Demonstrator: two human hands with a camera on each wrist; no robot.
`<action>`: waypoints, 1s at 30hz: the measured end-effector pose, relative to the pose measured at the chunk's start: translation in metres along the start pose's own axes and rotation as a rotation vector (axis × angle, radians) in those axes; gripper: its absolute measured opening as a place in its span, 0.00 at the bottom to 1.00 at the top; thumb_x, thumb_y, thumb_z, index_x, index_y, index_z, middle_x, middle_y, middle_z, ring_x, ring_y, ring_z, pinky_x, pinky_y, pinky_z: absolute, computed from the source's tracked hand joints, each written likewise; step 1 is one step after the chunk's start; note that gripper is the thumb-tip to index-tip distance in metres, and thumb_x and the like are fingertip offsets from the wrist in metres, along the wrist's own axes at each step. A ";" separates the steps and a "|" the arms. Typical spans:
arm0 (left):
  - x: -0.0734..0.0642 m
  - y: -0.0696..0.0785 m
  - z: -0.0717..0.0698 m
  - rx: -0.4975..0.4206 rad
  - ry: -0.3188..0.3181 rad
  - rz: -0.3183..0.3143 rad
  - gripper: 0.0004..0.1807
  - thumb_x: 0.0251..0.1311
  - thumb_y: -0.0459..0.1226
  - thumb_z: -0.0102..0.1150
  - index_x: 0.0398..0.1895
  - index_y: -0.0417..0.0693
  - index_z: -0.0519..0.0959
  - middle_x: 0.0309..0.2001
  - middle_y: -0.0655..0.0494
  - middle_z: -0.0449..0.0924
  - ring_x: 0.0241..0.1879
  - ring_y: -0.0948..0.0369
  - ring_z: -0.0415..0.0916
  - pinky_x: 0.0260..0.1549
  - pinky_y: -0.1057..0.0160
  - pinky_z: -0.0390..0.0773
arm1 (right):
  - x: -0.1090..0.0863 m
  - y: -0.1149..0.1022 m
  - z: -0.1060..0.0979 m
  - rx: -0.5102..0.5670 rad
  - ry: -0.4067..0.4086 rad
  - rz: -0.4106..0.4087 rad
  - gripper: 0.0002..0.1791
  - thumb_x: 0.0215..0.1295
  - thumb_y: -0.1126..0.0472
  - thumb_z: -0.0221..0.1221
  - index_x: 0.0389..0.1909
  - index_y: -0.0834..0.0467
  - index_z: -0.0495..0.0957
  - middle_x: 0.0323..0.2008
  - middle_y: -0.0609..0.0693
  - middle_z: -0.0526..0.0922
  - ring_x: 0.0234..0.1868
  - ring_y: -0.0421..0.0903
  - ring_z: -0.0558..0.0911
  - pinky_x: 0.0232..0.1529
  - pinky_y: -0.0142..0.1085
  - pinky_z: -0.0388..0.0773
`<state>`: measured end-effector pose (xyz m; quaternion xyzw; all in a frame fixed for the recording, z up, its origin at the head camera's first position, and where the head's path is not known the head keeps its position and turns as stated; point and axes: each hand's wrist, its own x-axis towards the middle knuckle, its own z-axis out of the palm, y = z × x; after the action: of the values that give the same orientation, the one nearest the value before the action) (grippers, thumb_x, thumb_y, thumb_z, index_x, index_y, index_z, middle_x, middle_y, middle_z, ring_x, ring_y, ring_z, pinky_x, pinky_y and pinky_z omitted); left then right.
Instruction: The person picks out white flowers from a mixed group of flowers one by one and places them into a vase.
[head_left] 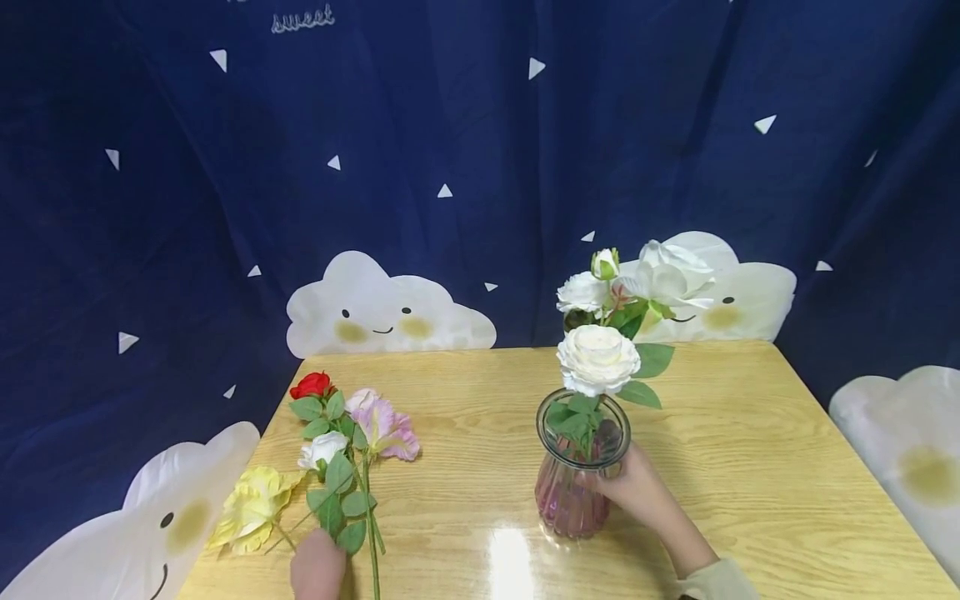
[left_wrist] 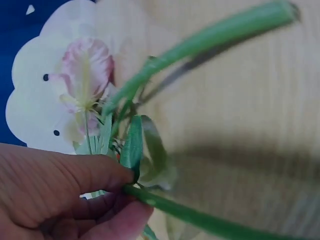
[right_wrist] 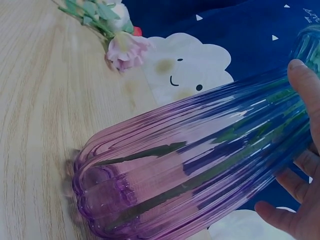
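Note:
On the right of the table, my right hand (head_left: 636,490) holds a ribbed glass vase (head_left: 564,500), its thumb and fingers around the upper part. The right wrist view shows the glass turn from pink-purple to blue, with green stems (right_wrist: 150,202) inside. White flowers (head_left: 597,360) with green leaves rise from its mouth. At the lower left, my left hand (head_left: 318,568) pinches a leafy green flower stem (left_wrist: 175,210) between thumb and fingers. Another thick stem (left_wrist: 200,42) arches above that hand. Which bloom belongs to the pinched stem is unclear.
Around the left hand lie a red rose (head_left: 312,385), a white rose (head_left: 322,450), pink-purple flowers (head_left: 386,427) and a yellow flower (head_left: 255,508). Behind the wooden table (head_left: 465,433) hangs a dark blue curtain (head_left: 420,108) with white clouds and triangles.

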<state>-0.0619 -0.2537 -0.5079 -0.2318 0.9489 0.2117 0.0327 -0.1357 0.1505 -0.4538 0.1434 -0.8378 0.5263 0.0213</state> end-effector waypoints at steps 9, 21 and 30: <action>0.004 0.021 -0.013 -0.102 0.078 0.102 0.09 0.48 0.28 0.49 0.15 0.40 0.63 0.14 0.52 0.64 0.15 0.58 0.62 0.14 0.60 0.64 | 0.000 -0.001 0.000 0.007 -0.003 -0.002 0.42 0.42 0.57 0.69 0.59 0.64 0.60 0.54 0.65 0.69 0.56 0.64 0.66 0.53 0.60 0.58; 0.011 0.063 -0.041 -0.198 0.273 0.188 0.06 0.52 0.29 0.49 0.27 0.30 0.71 0.22 0.47 0.71 0.22 0.54 0.70 0.20 0.55 0.70 | 0.001 0.000 0.000 0.010 -0.004 -0.021 0.42 0.43 0.57 0.69 0.59 0.64 0.60 0.54 0.64 0.70 0.56 0.64 0.66 0.52 0.60 0.59; 0.010 0.093 -0.055 -0.253 0.386 0.282 0.06 0.52 0.31 0.53 0.28 0.33 0.74 0.24 0.48 0.74 0.23 0.52 0.73 0.23 0.53 0.70 | 0.000 0.000 0.001 -0.019 0.010 -0.009 0.42 0.42 0.57 0.69 0.57 0.66 0.61 0.52 0.66 0.70 0.54 0.64 0.68 0.52 0.60 0.60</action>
<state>-0.1108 -0.2059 -0.4234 -0.1356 0.9265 0.2829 -0.2078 -0.1355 0.1501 -0.4544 0.1446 -0.8420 0.5190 0.0291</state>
